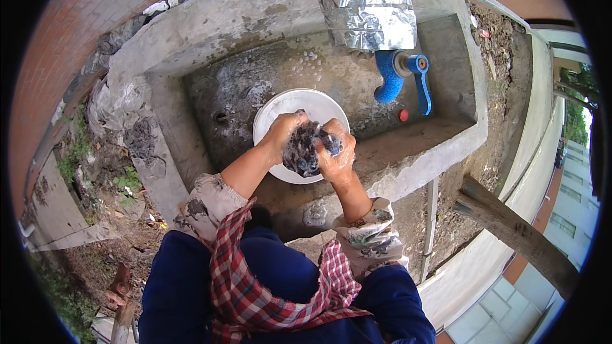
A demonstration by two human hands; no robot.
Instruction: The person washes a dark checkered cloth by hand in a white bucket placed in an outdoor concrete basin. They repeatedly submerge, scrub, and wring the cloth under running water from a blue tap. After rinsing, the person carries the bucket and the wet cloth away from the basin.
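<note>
A dark, soapy, wet cloth (306, 148) is bunched between my hands over a white round basin (270, 114) standing in the concrete sink. My left hand (282, 132) has its fingers closed round the cloth's left side, and my right hand (336, 154) grips its right side, with suds on both hands. Just beyond the basin's upper right is a blue tap (387, 83) with a long blue lever, below a foil-wrapped block (373, 6). A small red round object (403, 115) lies on the sink floor near the tap.
The sink's thick concrete rim (440, 153) surrounds the basin. A brick wall (57, 44) runs along the left, with rubble and weeds (127, 185) at its foot. A wooden post (510, 223) slants at the lower right. Crumpled plastic sheeting (111, 102) lies by the left rim.
</note>
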